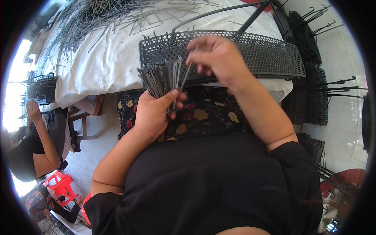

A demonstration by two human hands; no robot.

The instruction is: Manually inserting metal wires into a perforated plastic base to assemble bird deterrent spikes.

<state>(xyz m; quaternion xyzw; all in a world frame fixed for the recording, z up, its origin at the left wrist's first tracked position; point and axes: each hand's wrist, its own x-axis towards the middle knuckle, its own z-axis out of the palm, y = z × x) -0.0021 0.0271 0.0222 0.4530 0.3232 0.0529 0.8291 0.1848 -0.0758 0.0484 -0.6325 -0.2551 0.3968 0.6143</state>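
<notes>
My left hand (152,113) is wrapped round a fanned bundle of thin dark metal rods (156,80), some with bent or looped upper ends. To its right, the fingers of my right hand (221,58) are closed on the upper end of a single metal rod (187,75). That rod slants down, and its lower part reaches my left thumb beside the bundle. Just behind both hands stands a long black perforated metal rack (266,58) with a curved frame; my right hand hides some of its mesh.
A white cloth (105,74) covers the table, with a heap of loose metal rods (98,15) at the far left. More black racks (315,98) stand along the right. At left, a person (35,145) reaches toward a black mesh basket (41,90); a red stool (62,186) is nearby.
</notes>
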